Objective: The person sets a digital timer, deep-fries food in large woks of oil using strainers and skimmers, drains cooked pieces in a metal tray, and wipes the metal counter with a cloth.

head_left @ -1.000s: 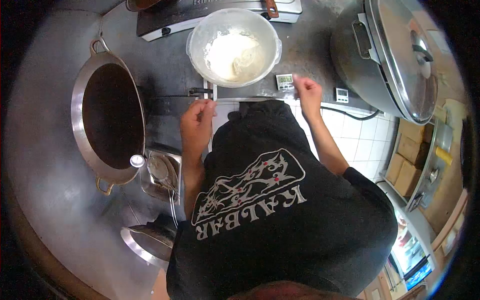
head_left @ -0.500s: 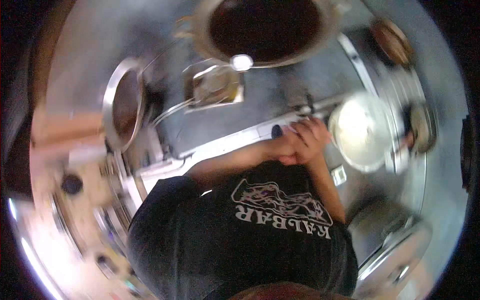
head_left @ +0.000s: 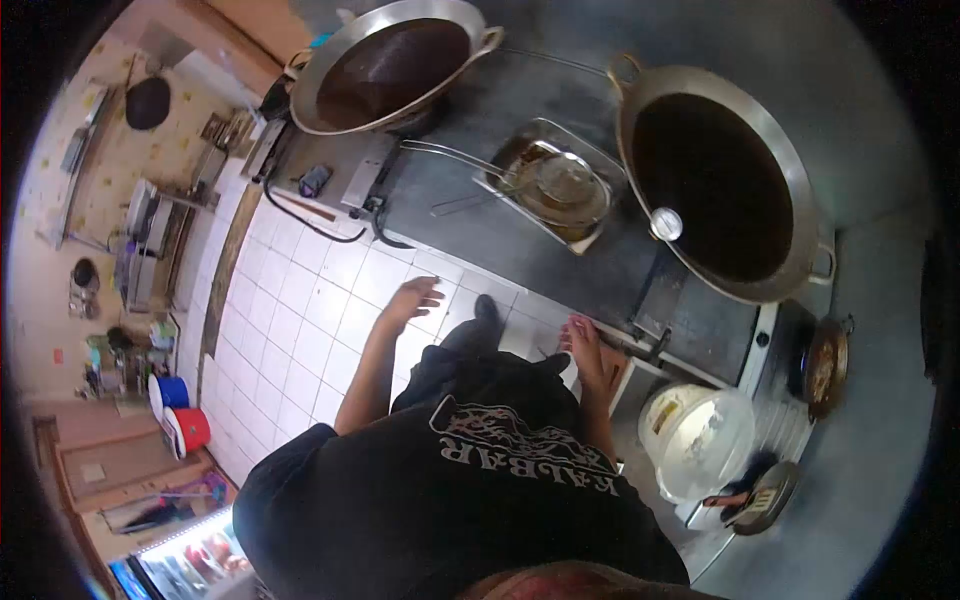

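Observation:
My left hand (head_left: 410, 303) hangs over the white tiled floor with its fingers apart and nothing in it. Near the front edge of the steel counter is my right hand (head_left: 582, 342), fingers loosely spread and holding nothing that I can see. Beyond the hands, a rectangular metal tray (head_left: 492, 183) stands on the counter. A wire strainer (head_left: 566, 181) rests in it, its long handle pointing left. To the right sits a large wok (head_left: 790, 160) of dark liquid, with a round dial thermometer (head_left: 666, 224) at its rim.
Another large wok (head_left: 305, 105) of dark liquid stands at the far left of the counter. At right are a white tub (head_left: 655, 420) with a translucent lid and a small pan (head_left: 828, 370). A black hose (head_left: 305, 228) hangs from the counter's front.
My hands, together before, are now apart, the left one out over the floor and the right lower. The view has turned left, bringing the floor and the left wok into sight.

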`<state>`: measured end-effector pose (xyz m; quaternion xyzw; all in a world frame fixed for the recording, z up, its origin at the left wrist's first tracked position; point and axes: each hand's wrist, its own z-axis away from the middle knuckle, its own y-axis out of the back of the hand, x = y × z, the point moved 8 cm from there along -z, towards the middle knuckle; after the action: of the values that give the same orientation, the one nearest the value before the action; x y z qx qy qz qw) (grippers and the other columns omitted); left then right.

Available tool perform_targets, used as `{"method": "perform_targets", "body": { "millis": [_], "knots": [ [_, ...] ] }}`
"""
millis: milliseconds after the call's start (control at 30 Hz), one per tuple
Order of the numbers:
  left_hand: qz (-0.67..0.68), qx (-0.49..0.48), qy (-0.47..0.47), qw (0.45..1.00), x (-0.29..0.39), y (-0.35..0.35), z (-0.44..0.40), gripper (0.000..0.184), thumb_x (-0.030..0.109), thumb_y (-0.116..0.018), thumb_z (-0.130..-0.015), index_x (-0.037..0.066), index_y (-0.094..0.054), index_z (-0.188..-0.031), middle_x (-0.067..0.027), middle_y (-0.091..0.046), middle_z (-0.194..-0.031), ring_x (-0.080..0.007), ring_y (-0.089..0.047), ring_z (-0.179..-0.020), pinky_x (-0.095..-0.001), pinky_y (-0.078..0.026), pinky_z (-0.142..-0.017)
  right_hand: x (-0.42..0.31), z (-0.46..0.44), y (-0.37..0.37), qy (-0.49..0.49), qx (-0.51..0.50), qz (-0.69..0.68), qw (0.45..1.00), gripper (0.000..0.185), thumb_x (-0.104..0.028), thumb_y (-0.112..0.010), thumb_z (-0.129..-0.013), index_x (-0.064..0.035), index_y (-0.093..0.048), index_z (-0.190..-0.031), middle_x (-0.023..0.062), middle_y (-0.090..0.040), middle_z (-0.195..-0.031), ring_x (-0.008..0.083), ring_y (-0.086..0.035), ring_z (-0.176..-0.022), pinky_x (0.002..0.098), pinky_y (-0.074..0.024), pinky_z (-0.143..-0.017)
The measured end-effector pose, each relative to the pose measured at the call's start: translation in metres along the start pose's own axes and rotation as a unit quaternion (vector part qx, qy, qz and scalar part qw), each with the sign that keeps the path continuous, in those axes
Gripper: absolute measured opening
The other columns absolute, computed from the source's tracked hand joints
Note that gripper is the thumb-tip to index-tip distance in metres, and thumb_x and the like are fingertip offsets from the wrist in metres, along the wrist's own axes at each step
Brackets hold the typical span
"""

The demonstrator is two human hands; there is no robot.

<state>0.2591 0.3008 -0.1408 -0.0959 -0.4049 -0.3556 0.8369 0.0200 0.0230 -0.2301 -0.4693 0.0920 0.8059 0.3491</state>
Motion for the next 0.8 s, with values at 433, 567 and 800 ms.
{"method": "perform_targets", "body": {
  "millis": [433, 567, 800],
  "knots": [
    [0.061, 0.291, -0.034, 0.954, -0.075, 0.273, -0.215, 0.051, 0.038, -0.043, -0.092, -0.001, -0.030, -0.123, -0.0145, -0.057, -0.086, -0.0243, -0.060, -0.065, -0.0356, -0.052, -0.052, -0.018, -0.145, -0.045, 0.024, 0.131, -0.304, 0.943, 0.041, -0.039, -0.038, -0.094, -0.0092, -0.041, -0.123, 0.0151, -0.047, -0.129, 0.0288, -0.045, -0.120, 0.0439, -0.0383, -0.096],
    [0.002, 0.341, -0.061, 0.938, -0.086, 0.290, -0.228, 0.045, 0.040, -0.036, -0.093, -0.003, -0.040, -0.108, -0.0197, -0.061, -0.084, -0.0303, -0.063, -0.067, -0.0389, -0.050, -0.061, -0.044, -0.145, -0.064, 0.014, 0.249, -0.384, 0.889, 0.030, -0.025, -0.033, -0.094, -0.0105, -0.048, -0.115, 0.0104, -0.056, -0.113, 0.0278, -0.052, -0.111, 0.0450, -0.0432, -0.092],
    [-0.180, 0.296, -0.114, 0.931, -0.061, 0.299, -0.218, 0.043, 0.040, -0.029, -0.095, 0.004, -0.051, -0.094, -0.0118, -0.064, -0.077, -0.0342, -0.061, -0.079, -0.0441, -0.043, -0.070, -0.034, -0.159, -0.040, 0.034, 0.286, -0.367, 0.884, 0.022, -0.020, -0.042, -0.094, -0.0062, -0.047, -0.110, 0.0095, -0.050, -0.092, 0.0245, -0.056, -0.084, 0.0441, -0.0515, -0.084]
  ]
}}
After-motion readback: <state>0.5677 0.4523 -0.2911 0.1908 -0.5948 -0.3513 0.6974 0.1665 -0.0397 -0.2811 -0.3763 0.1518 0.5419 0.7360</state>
